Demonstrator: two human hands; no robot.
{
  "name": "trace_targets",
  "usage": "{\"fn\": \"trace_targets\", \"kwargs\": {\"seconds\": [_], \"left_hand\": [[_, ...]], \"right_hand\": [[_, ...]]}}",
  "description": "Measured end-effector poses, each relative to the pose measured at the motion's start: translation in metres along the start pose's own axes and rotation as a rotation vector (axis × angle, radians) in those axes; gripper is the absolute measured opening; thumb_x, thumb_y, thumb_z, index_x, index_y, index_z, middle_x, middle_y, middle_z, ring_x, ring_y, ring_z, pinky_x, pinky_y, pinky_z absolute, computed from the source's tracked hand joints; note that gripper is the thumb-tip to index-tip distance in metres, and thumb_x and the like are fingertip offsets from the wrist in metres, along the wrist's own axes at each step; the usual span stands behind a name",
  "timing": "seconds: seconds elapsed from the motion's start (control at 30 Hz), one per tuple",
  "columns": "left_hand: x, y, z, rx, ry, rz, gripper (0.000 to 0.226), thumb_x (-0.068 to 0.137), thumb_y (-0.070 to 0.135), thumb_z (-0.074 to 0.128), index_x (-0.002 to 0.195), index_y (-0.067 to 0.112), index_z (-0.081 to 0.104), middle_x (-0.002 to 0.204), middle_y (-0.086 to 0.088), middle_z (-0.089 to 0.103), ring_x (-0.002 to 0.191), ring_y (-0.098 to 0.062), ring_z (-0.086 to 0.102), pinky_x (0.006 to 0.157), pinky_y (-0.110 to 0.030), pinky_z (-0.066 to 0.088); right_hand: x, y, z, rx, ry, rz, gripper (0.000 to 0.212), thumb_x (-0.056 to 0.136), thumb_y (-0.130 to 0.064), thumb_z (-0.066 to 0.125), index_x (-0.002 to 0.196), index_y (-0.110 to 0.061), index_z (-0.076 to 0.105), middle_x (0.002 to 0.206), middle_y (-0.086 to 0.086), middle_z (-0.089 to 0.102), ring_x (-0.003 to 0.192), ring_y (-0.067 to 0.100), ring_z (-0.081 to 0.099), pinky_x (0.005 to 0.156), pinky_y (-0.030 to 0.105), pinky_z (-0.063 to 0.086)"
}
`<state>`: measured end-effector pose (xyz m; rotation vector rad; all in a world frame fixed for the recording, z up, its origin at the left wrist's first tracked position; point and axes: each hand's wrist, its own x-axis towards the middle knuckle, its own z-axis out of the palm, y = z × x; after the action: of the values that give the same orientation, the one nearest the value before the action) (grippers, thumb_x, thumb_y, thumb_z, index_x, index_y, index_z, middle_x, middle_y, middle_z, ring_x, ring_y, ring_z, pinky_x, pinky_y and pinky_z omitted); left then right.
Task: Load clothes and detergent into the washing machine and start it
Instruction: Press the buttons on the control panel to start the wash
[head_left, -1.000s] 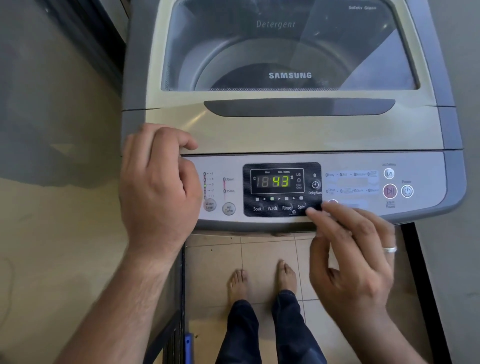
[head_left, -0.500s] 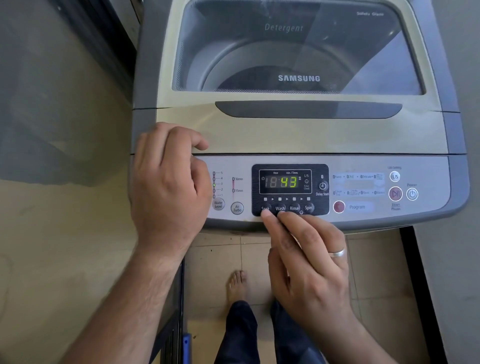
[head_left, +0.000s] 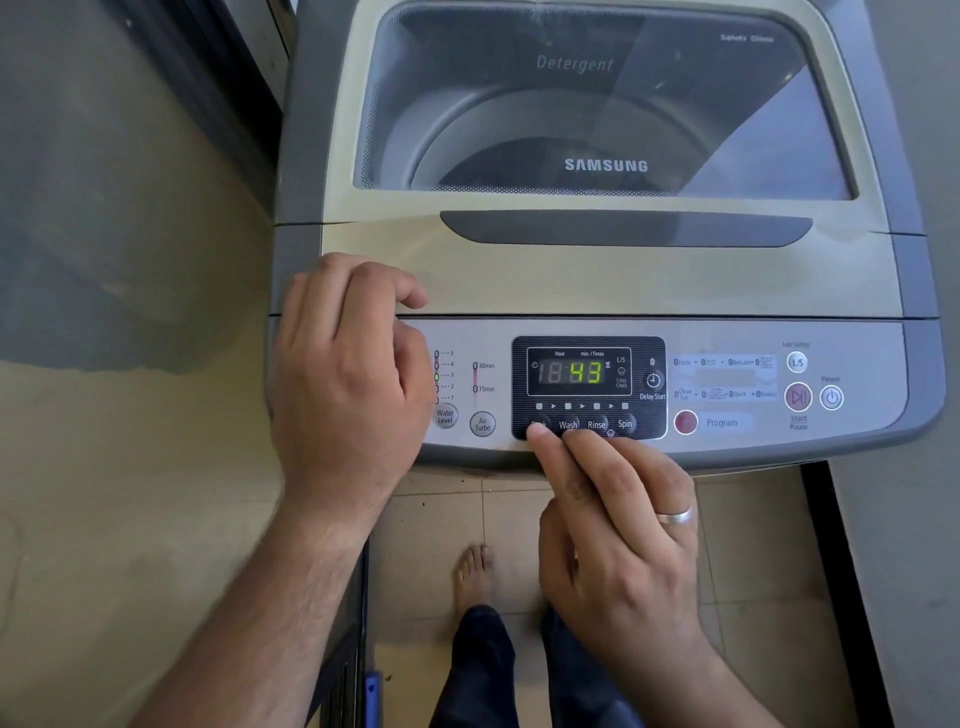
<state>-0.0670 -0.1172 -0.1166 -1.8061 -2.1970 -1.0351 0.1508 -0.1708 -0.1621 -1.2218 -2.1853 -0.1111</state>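
The washer (head_left: 597, 270) is sitting with its lid (head_left: 608, 104) shut. The right hand (head_left: 618, 530) is holding nothing, one fingertip apparently touching the Soak button (head_left: 540, 425). The left hand (head_left: 348, 374) is resting loosely curled, empty, on the panel (head_left: 727, 332).

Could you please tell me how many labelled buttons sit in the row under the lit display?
4: Soak, partly under the right hand fingertip, then Wash, Rinse, Spin.

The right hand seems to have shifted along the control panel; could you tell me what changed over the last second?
The right hand moved left from near Spin, its forefinger now on the Soak button. The left hand stayed on the panel's left end; the display still reads 43.
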Motion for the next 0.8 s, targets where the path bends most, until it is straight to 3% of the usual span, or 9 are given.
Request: {"fn": "trace_targets", "kwargs": {"seconds": [0.37, 0.5, 0.8], "left_hand": [[-0.002, 0.0, 0.003, -0.015, 0.021, 0.001, 0.032, 0.088, -0.018, 0.046, 0.098, 0.0, 0.071, 0.1, -0.015, 0.07, 0.091, -0.036, 0.063, 0.08, -0.048, 0.053], [-0.002, -0.001, 0.002, -0.028, 0.033, 0.001, 0.033, 0.089, -0.019, 0.045, 0.097, -0.001, 0.071, 0.099, -0.016, 0.07, 0.09, -0.036, 0.064, 0.081, -0.043, 0.052], [-0.002, 0.0, 0.0, -0.036, 0.044, -0.017, 0.031, 0.089, -0.017, 0.045, 0.096, 0.0, 0.071, 0.098, -0.015, 0.07, 0.089, -0.035, 0.066, 0.079, -0.044, 0.054]], "right_hand": [[-0.002, -0.011, 0.002, -0.003, 0.016, 0.092, 0.048, 0.087, 0.001, 0.07, 0.133, -0.013, 0.077, 0.12, 0.01, 0.077, 0.115, 0.026, 0.063, 0.094, 0.05, 0.058], [0.002, -0.025, -0.002, 0.008, -0.04, 0.087, 0.05, 0.088, -0.002, 0.065, 0.134, -0.021, 0.077, 0.118, 0.012, 0.076, 0.111, 0.035, 0.066, 0.096, 0.055, 0.056], [0.023, -0.041, 0.007, -0.056, -0.129, 0.047, 0.062, 0.089, -0.015, 0.068, 0.147, -0.038, 0.066, 0.116, 0.005, 0.074, 0.105, 0.029, 0.054, 0.098, 0.05, 0.048]]}}
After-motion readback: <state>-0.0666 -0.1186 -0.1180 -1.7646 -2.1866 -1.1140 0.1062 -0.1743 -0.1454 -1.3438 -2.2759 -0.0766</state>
